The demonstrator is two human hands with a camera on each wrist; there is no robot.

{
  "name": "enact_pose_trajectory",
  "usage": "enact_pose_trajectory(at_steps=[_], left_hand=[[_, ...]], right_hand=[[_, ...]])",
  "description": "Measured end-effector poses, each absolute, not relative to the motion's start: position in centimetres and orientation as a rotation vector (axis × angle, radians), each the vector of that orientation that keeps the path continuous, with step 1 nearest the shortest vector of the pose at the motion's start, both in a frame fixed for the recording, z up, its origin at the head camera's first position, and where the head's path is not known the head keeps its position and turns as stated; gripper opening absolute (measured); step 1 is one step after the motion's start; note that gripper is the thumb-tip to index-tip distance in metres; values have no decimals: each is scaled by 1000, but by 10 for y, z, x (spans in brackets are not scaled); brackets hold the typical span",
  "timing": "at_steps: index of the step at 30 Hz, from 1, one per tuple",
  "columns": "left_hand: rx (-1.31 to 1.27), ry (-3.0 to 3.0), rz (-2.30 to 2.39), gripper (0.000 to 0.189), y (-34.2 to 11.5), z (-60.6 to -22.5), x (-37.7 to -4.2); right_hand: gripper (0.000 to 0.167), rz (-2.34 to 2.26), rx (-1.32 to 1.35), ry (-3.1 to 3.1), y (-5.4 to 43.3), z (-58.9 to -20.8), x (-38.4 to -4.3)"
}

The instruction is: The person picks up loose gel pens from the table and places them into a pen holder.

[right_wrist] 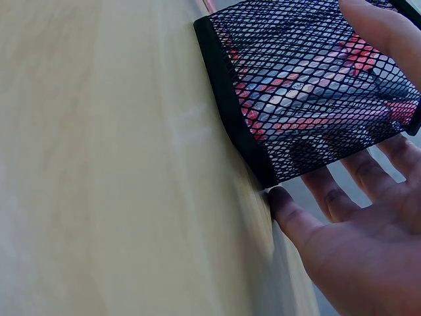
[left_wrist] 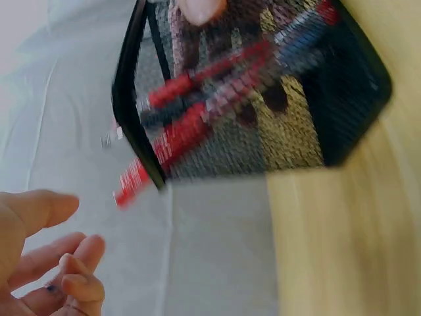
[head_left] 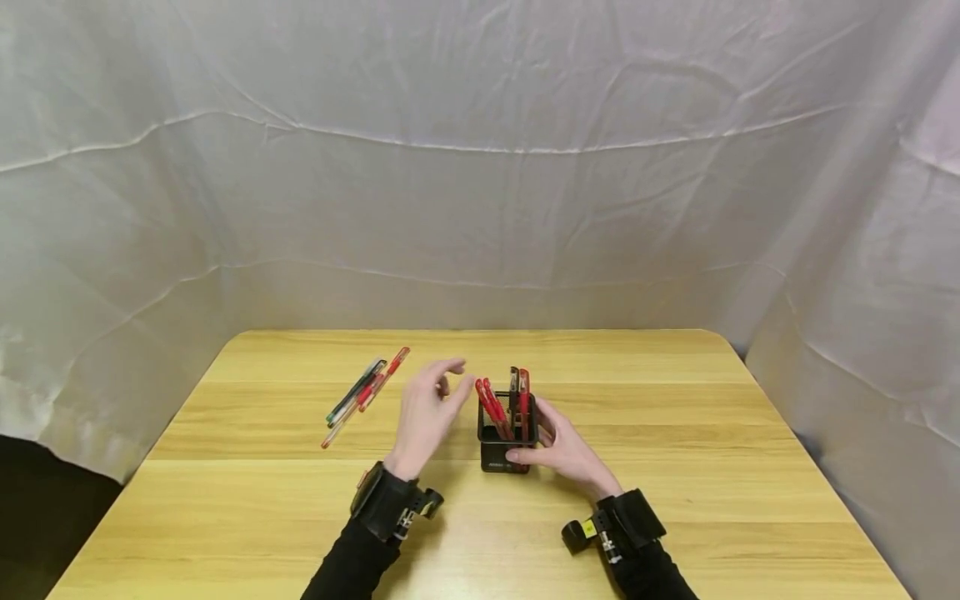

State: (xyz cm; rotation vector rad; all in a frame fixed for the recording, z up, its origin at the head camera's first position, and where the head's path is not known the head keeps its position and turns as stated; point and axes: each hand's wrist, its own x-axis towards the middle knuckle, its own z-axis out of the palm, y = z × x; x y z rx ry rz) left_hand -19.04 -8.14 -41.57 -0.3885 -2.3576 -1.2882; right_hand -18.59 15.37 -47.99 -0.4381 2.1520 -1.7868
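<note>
A black mesh pen holder (head_left: 492, 456) is set upright on the bench (head_left: 675, 442) and is held by the right grip (head_left: 564, 450), the thumb being laid across its near side. Two red pens (head_left: 491, 404) are leaned leftward in it, beside a black pen (head_left: 513, 385) and another red pen (head_left: 524, 385). The left grip (head_left: 426, 412) is loosely opened, fingers bent, just left of the holder. Farther left, loose pens (head_left: 367, 392) are clustered on the bench. The far side is backed by pale cloth (head_left: 480, 208).
</note>
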Motion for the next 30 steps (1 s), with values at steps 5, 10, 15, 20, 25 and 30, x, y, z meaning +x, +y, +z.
enact_pose_trajectory(at_steps=[5, 10, 15, 20, 25, 30], left_hand=[[-162, -2424, -1247, 31, -123, -444, -198], [-32, -2639, -1089, 41, -152, -468, -202], [-65, -2788, -1051, 52, -161, -472, -201], [-68, -2888, -1093, 60, -163, -469, -200], [-62, -2944, -1118, 63, -166, -469, -201], [-61, -2956, -1142, 65, -169, -472, -202]], right_hand=[[103, -1763, -424, 2161, 154, -480, -187], [104, -1752, -405, 2156, 154, -480, -186], [106, -1751, -384, 2156, 154, -480, -185], [104, -1749, -389, 2161, 154, -481, -185], [103, -1748, -398, 2168, 154, -481, -186], [106, -1732, -382, 2177, 154, -481, -186]])
